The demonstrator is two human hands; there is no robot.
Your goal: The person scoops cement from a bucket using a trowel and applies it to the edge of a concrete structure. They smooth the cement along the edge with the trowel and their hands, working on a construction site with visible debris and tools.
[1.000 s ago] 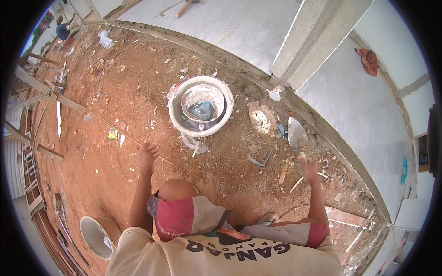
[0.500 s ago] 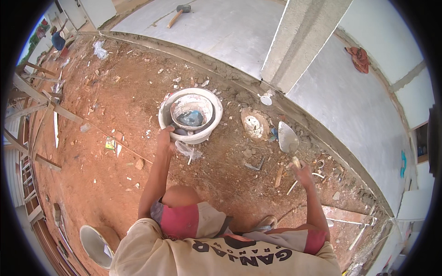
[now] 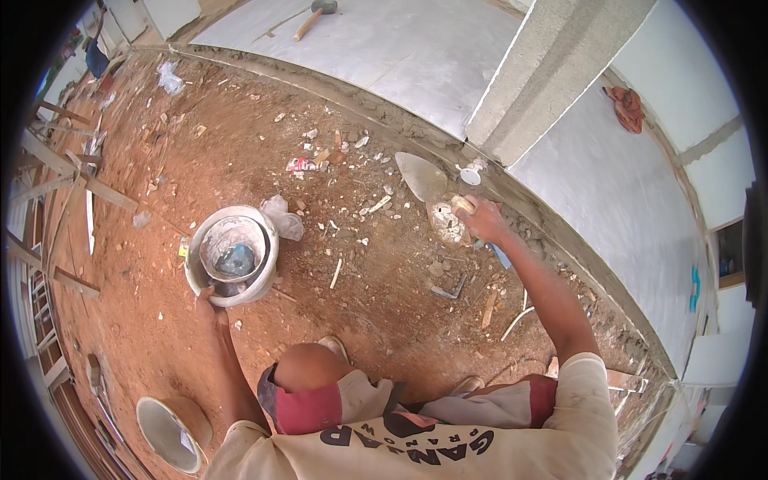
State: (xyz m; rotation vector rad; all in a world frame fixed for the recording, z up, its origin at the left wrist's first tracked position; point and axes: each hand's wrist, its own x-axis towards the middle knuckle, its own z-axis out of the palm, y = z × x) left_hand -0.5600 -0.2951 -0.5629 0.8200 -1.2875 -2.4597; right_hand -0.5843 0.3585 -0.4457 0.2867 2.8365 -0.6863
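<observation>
My left hand (image 3: 210, 307) grips the near rim of a white bucket (image 3: 270, 276) at the left, its thumb over the edge. Nested inside it is a smaller whitish bowl (image 3: 218, 240), smeared with residue, with a dark bluish lump (image 3: 237, 261) in it. My right hand (image 3: 480, 218) is closed around the handle of a trowel (image 3: 422, 178). The pale blade points away toward the concrete edge, above the littered soil. Just under the right hand lies a round, white-crusted patch (image 3: 448, 226).
A concrete post (image 3: 552, 88) rises beside the grey floor slab (image 3: 384, 52), where a mallet (image 3: 314, 18) lies. An orange cloth (image 3: 624, 107) rests farther right. An empty-looking bucket (image 3: 172, 432) lies tilted at lower left. Rubble and a clear plastic bag (image 3: 283, 218) litter the red soil.
My left hand has moved the bucket with its bowl leftward and nearer. My right hand has carried the trowel forward and left, toward the concrete edge.
</observation>
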